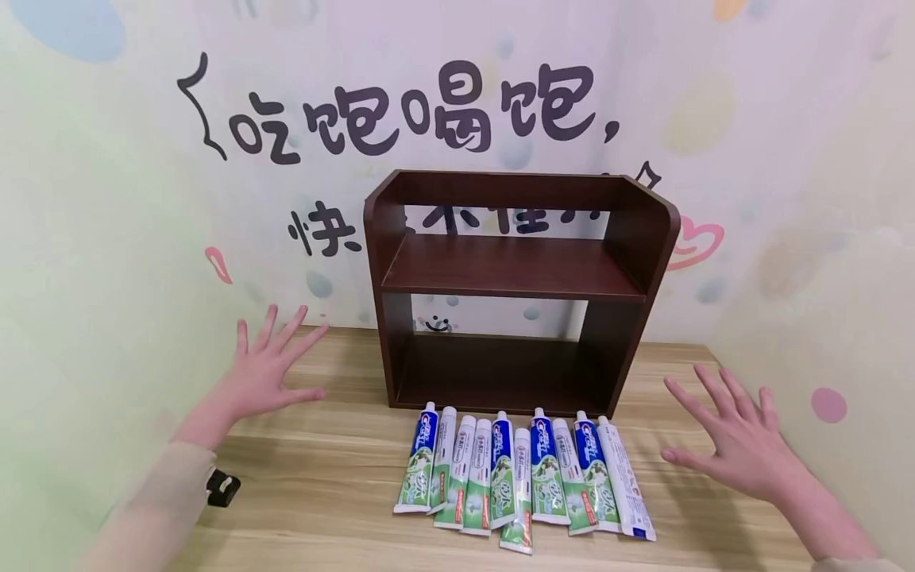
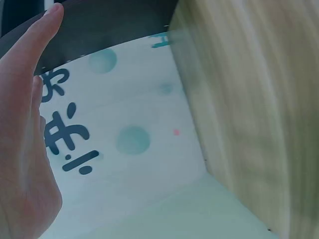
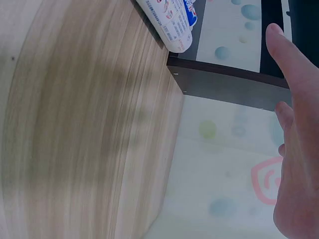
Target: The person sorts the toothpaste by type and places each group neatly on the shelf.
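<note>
Both hands hover over the table with fingers spread and nothing held. My left hand (image 1: 268, 377) is left of a dark brown two-tier shelf (image 1: 511, 266); my right hand (image 1: 743, 441) is to the right of a row of toothpaste tubes. Several tubes lie side by side in front of the shelf, caps toward it. Some are blue and green, like this tube (image 1: 545, 469); others are white and green, like this one (image 1: 456, 473). The rightmost tube (image 1: 623, 477) shows its white printed back. In the right wrist view, a white tube (image 3: 167, 22) lies by the shelf's corner.
The wood-grain table (image 1: 322, 477) meets a printed wall (image 1: 286, 48) with large black characters behind the shelf. Pale side walls stand close at left and right. A small black clip-like object (image 1: 223, 488) shows beside the left sleeve (image 1: 153, 500).
</note>
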Action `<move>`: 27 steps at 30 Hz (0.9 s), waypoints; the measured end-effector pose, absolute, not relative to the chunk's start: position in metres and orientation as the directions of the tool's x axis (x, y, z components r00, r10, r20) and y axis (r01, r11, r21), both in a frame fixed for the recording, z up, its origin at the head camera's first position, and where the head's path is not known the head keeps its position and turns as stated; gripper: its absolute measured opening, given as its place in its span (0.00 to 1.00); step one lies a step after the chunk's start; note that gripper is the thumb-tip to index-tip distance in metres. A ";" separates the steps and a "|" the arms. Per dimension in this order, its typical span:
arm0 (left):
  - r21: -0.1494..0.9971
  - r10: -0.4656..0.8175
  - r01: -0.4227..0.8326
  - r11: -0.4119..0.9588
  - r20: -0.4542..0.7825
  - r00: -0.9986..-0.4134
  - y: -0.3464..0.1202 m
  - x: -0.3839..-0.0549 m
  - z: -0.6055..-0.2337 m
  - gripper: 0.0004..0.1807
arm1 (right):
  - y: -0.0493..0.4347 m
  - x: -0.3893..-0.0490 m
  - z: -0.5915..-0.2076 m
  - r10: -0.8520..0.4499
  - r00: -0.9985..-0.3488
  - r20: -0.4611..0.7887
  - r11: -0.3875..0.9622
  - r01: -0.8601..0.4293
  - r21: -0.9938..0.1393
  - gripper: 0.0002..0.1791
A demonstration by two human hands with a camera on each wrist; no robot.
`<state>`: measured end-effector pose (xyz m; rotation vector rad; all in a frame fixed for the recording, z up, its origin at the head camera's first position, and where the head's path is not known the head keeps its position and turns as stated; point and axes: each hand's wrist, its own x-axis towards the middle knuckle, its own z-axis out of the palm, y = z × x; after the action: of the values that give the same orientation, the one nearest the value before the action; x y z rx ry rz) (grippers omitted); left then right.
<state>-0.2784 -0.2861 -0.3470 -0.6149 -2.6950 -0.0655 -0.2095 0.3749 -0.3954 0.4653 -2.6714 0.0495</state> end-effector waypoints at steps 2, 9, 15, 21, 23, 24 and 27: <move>-0.026 0.406 0.429 0.903 0.379 -0.831 -0.286 -0.279 -0.341 0.54 | 0.373 -0.211 -0.394 -0.317 -0.852 0.417 0.942 -0.333 0.037 0.56; 0.008 0.384 0.422 0.907 0.399 -0.833 -0.283 -0.286 -0.321 0.53 | 0.368 -0.212 -0.393 -0.312 -0.857 0.410 0.943 -0.333 0.021 0.57; 0.026 0.390 0.444 0.896 0.433 -0.812 -0.283 -0.294 -0.300 0.54 | 0.364 -0.214 -0.392 -0.310 -0.855 0.416 0.943 -0.332 0.021 0.57; 0.028 0.397 0.461 0.887 0.462 -0.793 -0.282 -0.301 -0.281 0.55 | 0.361 -0.214 -0.391 -0.320 -0.847 0.424 0.939 -0.342 0.026 0.57; 0.038 0.396 0.466 0.884 0.468 -0.790 -0.281 -0.303 -0.275 0.55 | 0.360 -0.213 -0.391 -0.321 -0.846 0.426 0.939 -0.343 0.028 0.57; 0.040 0.396 0.467 0.883 0.470 -0.789 -0.280 -0.305 -0.271 0.55 | 0.360 -0.213 -0.391 -0.322 -0.845 0.427 0.939 -0.343 0.029 0.57; 0.046 0.397 0.473 0.880 0.478 -0.784 -0.278 -0.307 -0.261 0.55 | 0.359 -0.214 -0.391 -0.322 -0.843 0.430 0.939 -0.342 0.033 0.57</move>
<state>-0.3071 -0.2781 -0.2608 -0.6344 -2.5837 -0.2243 -0.2138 0.3589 -0.3911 0.4787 -2.6548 0.0617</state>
